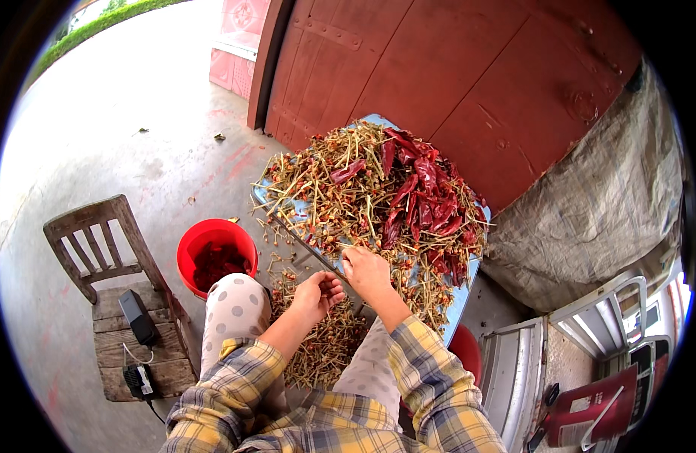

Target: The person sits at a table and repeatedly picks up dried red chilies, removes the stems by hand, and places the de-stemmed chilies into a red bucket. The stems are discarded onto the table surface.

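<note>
My right hand (366,273) is at the near edge of a light-blue table (460,303), with thumb and forefinger close together by the loose stems. Whether a stem is between them cannot be told. Just left of it and lower, my left hand (318,293) is half turned up, fingers loosely curled, with nothing visible in it. Most of the tabletop lies under a heap of dry chili stems and caps (331,192). Dried red chili pods (432,198) are piled on the heap's right side. To the left stands a red bucket (217,226) with dark red pods (220,266) inside.
More stems (319,351) lie on the floor between my knees. A wooden chair (138,317) at left carries a black device and a cabled adapter. Behind the table rises a red wooden door (461,73). A woven tarp (591,215) and a metal frame (512,362) are at right.
</note>
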`<state>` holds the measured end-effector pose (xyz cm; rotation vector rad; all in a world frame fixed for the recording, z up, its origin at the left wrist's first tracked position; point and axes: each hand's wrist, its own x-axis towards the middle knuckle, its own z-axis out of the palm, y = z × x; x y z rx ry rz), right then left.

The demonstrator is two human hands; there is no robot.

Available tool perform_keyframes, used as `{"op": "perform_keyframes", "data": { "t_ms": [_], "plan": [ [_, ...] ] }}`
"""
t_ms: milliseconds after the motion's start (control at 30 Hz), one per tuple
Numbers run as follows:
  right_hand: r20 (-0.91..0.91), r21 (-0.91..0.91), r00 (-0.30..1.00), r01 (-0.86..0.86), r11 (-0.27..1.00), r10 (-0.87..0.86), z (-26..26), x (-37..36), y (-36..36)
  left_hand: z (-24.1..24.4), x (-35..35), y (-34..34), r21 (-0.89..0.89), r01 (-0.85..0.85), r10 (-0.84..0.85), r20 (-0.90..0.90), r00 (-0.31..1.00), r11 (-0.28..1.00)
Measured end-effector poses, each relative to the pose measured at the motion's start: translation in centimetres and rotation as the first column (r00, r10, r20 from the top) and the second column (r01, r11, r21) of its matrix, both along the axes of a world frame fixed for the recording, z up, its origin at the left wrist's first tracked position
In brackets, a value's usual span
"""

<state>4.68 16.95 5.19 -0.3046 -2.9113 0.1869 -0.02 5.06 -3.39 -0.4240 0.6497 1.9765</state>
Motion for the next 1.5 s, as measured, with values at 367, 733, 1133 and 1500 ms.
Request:
{"op": "perform_keyframes", "data": {
  "t_ms": [367, 733, 1133, 1500],
  "plan": [
    [-0.093, -0.254, 0.996, -0.037, 0.967, 0.014, 3.1, 2.5, -0.7, 0.2, 0.6, -1.1, 0.042, 0.053, -0.054, 0.023, 0.998, 0.998],
    [0.052, -0.171, 0.995, 0.099, 0.98, -0.091, 5.1, 7.1, 5.4, 0.8, 1.3, -2.0, 0.2, 0.241, -0.252, 0.031, 0.967, 0.95],
    [-0.24, -0.312, 0.965, 0.029, 0.95, -0.108, 3.3, 4.6, 5.1, 1.5, 1.3, -2.2, 0.071, 0.213, -0.216, 0.043, 0.975, 0.974],
    [-0.001, -0.065, 0.982, 0.186, 0.98, -0.186, 3.5, 6.8, 3.6, 0.1, -10.3, -7.3, -0.125, -0.14, 0.116, -0.183, 0.976, 0.982]
  ]
}}
